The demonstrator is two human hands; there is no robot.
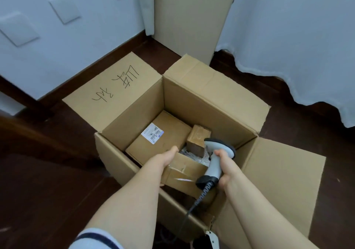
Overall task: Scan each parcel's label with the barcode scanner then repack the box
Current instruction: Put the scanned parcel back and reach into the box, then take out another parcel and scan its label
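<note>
A large open cardboard box [211, 103] stands on the dark floor with its flaps spread. Inside lie a flat brown parcel [171, 133] with a white barcode label [152, 133], a small taped brown parcel [197, 139], and a nearer brown parcel [184, 174]. My left hand [165, 158] reaches into the box and holds the near parcel at its upper left edge. My right hand [224, 170] grips the handle of a white barcode scanner [215, 160], whose dark-rimmed head points down into the box. Its coiled cable [199, 197] hangs toward me.
One flap [113, 93] with handwritten characters lies out to the left, another flap [284, 187] to the right. A tall cardboard panel [192, 18] leans at the wall behind. A white cloth [297, 37] hangs at right. Clear crumpled wrap [201, 158] lies among the parcels.
</note>
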